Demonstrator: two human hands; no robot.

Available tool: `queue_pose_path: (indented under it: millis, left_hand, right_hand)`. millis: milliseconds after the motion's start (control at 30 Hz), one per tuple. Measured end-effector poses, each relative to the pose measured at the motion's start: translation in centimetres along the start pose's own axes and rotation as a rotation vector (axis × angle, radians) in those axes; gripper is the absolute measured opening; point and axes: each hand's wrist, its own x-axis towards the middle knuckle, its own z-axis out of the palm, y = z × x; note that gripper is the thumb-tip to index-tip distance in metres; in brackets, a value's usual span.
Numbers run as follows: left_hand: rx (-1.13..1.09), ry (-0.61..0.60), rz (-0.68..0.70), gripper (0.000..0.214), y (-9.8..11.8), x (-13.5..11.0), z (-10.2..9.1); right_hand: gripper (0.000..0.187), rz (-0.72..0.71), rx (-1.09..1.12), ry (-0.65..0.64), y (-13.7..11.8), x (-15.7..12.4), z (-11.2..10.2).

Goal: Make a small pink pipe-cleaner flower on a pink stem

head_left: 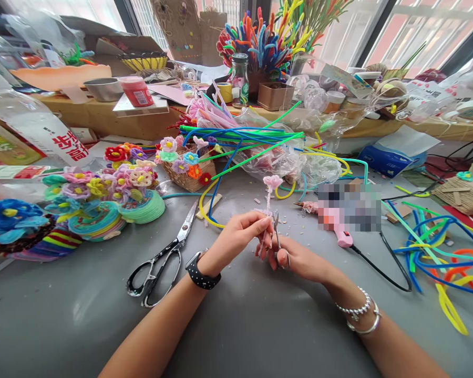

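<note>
My left hand (236, 239) pinches the stem of a pink pipe-cleaner flower (272, 182), which stands upright above both hands. My right hand (295, 258) is closed on small scissors (278, 237), their blades pointing up beside the stem. The two hands touch over the grey table (236, 325). A black watch is on my left wrist, silver bracelets on my right.
Large black-handled scissors (161, 262) lie left of my hands. A pink glue gun (335, 223) with a black cord lies to the right. Pipe-cleaner flower baskets (102, 202) stand at left, loose coloured pipe cleaners (437, 257) at right, a bagged bundle (252, 142) behind.
</note>
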Motion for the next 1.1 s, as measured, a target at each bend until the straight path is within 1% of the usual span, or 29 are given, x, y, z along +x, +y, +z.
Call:
queue_pose_path:
  millis: [100, 200, 367, 600, 700, 767, 900, 1000, 1100]
  left_hand:
    - [0.053, -0.062, -0.04, 0.026, -0.08, -0.03, -0.09]
    - [0.12, -0.122, -0.047, 0.027, -0.14, -0.03, -0.2]
    - [0.173, -0.152, -0.037, 0.028, -0.18, 0.04, -0.28]
    - [0.229, -0.077, 0.003, 0.028, -0.07, 0.05, -0.31]
    - [0.247, -0.064, 0.018, 0.03, -0.08, 0.08, -0.24]
    - [0.242, -0.031, 0.038, 0.03, -0.1, 0.1, -0.15]
    - [0.213, 0.049, 0.059, 0.024, -0.07, 0.1, -0.03]
    - [0.193, 0.035, 0.038, 0.02, -0.01, 0.05, -0.03]
    - [0.184, 0.006, 0.029, 0.021, -0.04, 0.0, -0.08]
  right_hand:
    - [0.07, -0.017, -0.007, -0.008, 0.08, -0.05, 0.06]
    - [0.068, -0.026, 0.003, -0.005, 0.14, -0.08, -0.02]
    - [0.065, -0.021, 0.021, 0.023, 0.21, 0.0, -0.18]
    - [0.055, 0.013, 0.046, 0.173, 0.38, 0.41, 0.3]
    - [0.058, 0.033, 0.02, 0.199, 0.3, 0.46, 0.38]
    - [0.06, 0.059, -0.008, 0.213, 0.26, 0.45, 0.33]
    - [0.059, 0.086, -0.058, 0.223, 0.35, 0.48, 0.24]
    - [0.061, 0.074, -0.072, 0.213, 0.38, 0.48, 0.27]
    - [0.066, 0.06, -0.066, 0.152, 0.07, 0.35, 0.23]
